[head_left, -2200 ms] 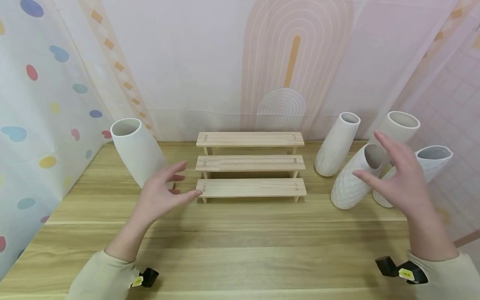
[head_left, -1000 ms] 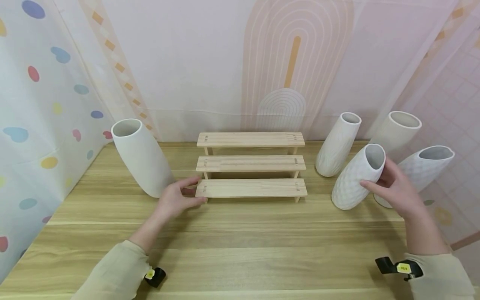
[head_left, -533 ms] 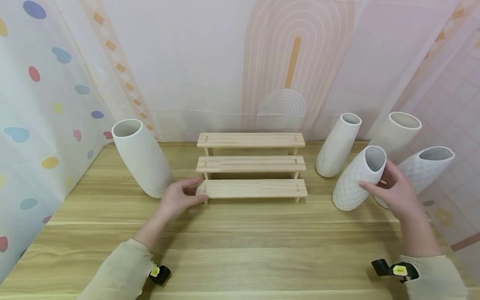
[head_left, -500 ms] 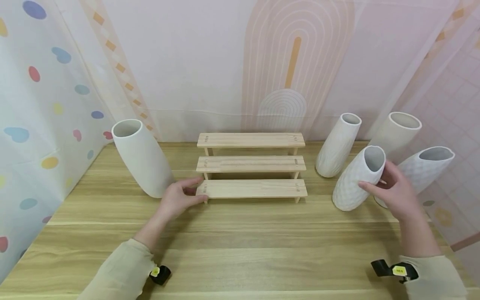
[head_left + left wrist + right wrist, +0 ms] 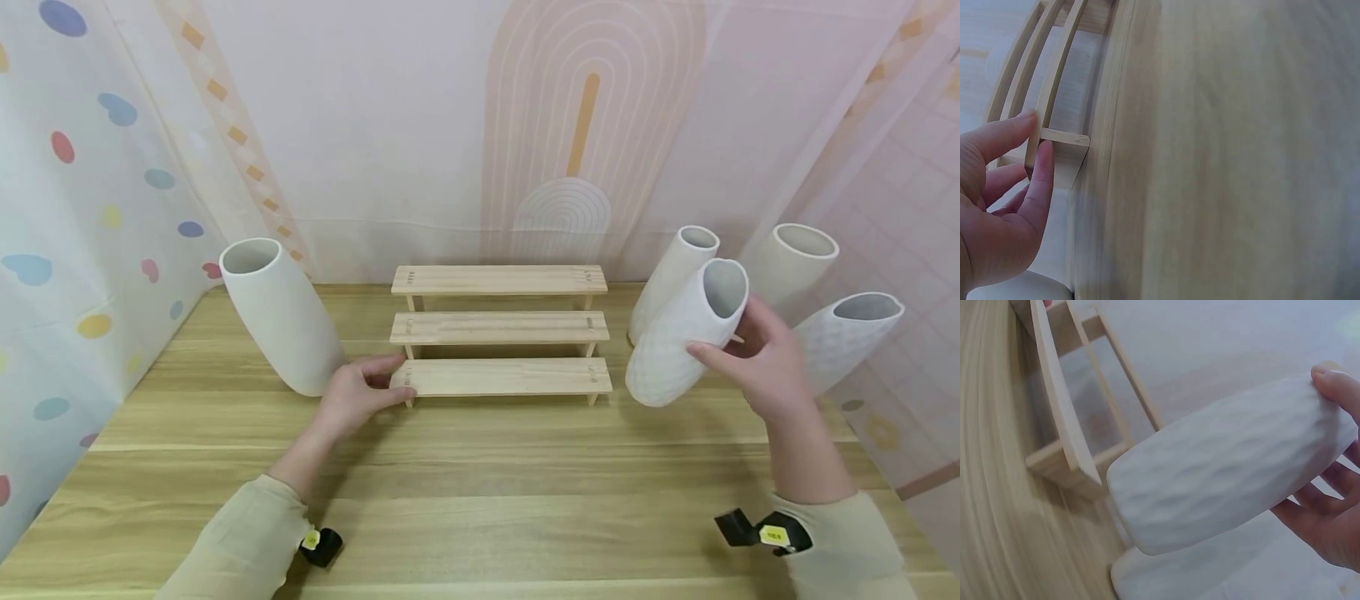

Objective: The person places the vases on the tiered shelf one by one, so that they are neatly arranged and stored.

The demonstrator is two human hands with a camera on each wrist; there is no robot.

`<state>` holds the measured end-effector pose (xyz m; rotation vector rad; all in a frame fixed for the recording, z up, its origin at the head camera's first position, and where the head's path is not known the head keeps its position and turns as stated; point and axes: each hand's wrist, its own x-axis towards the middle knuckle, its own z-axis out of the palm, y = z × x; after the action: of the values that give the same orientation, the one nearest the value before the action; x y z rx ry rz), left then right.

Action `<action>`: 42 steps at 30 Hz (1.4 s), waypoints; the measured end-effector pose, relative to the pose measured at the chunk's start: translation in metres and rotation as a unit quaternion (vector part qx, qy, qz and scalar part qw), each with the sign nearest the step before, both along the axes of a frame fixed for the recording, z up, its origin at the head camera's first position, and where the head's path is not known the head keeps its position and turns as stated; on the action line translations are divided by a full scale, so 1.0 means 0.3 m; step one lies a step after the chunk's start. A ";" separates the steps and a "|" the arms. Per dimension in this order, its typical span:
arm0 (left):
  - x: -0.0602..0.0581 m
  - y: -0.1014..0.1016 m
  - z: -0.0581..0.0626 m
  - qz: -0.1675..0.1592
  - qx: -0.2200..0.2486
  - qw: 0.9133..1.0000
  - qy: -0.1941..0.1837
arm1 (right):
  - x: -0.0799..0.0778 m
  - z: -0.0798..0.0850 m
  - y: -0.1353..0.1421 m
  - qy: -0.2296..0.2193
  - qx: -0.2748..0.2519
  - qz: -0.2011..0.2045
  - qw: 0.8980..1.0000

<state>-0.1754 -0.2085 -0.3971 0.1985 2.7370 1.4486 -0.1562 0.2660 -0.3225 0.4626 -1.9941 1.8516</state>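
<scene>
Yellow labels [image 5: 774, 535] on your black wrist cameras [image 5: 326, 548], nearer you than the wooden stand [image 5: 501, 377], print too tiny, nothing readable

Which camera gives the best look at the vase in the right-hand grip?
The right wrist view: the white vase stretches large across that picture, its dimpled side seen close up. The head view shows it smaller and tilted, but adds its open mouth. The left wrist view doesn't show it.
</scene>
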 end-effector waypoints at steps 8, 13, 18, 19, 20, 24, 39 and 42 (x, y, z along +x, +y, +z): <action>-0.006 -0.001 0.000 0.000 0.007 1.000 -0.003 | -0.017 0.036 -0.121 0.015 0.014 0.041 0.999; -0.009 0.001 0.001 -0.001 0.011 1.000 -0.003 | -0.030 0.034 -0.197 0.002 0.033 0.044 0.999; -0.011 0.003 0.000 -0.001 0.012 1.000 -0.005 | -0.041 0.026 -0.280 -0.029 0.051 0.043 0.997; -0.011 0.003 0.000 -0.002 0.011 1.000 -0.004 | -0.044 0.023 -0.296 -0.031 0.053 0.045 0.997; -0.011 0.004 0.000 0.000 0.011 1.000 -0.004 | -0.047 0.020 -0.312 -0.033 0.054 0.047 0.997; -0.011 0.003 0.000 0.001 0.007 1.000 -0.005 | -0.059 0.010 -0.373 -0.031 0.052 0.066 0.996; -0.010 -0.004 -0.003 0.001 -0.002 1.000 -0.009 | -0.095 -0.009 -0.587 -0.033 0.052 0.103 0.993; -0.010 -0.004 -0.004 0.000 -0.002 1.000 -0.007 | -0.102 -0.015 -0.621 -0.030 0.050 0.102 0.993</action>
<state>-0.1785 -0.2096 -0.3983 0.1884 2.7297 1.4375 -0.1869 0.0796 -0.3270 0.6702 -2.1574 1.9088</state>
